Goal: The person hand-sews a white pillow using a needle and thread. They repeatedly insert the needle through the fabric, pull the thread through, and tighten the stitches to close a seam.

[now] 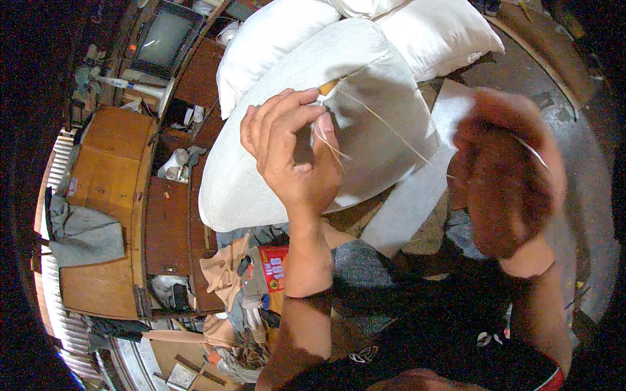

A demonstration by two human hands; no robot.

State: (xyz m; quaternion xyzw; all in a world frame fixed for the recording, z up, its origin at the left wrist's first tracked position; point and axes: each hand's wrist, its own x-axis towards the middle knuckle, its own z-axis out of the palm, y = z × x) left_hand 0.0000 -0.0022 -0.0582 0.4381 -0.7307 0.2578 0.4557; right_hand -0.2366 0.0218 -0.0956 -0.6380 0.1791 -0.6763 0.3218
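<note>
Pale grey woven fabric covers the cushion (pixel 385 156), which lies at centre, ahead of the wearer. White pillows (pixel 437 36) crowd its far edge, leaving little room there. Its lower-left corner stands free, with a gap before the wooden cabinet (pixel 107 143). On the right, a white strip (pixel 407 205) lies beside it, and the space between cushion and right hand (pixel 505 179) is crossed only by a thread (pixel 393 132). Long axis runs diagonally, lower left to upper right; the seam line (pixel 365 68) points toward the upper right. Left hand (pixel 293 146) pinches the seam edge between thumb and fingers. Right hand, motion-blurred, appears curled where the thread leads; its grip cannot be determined.
</note>
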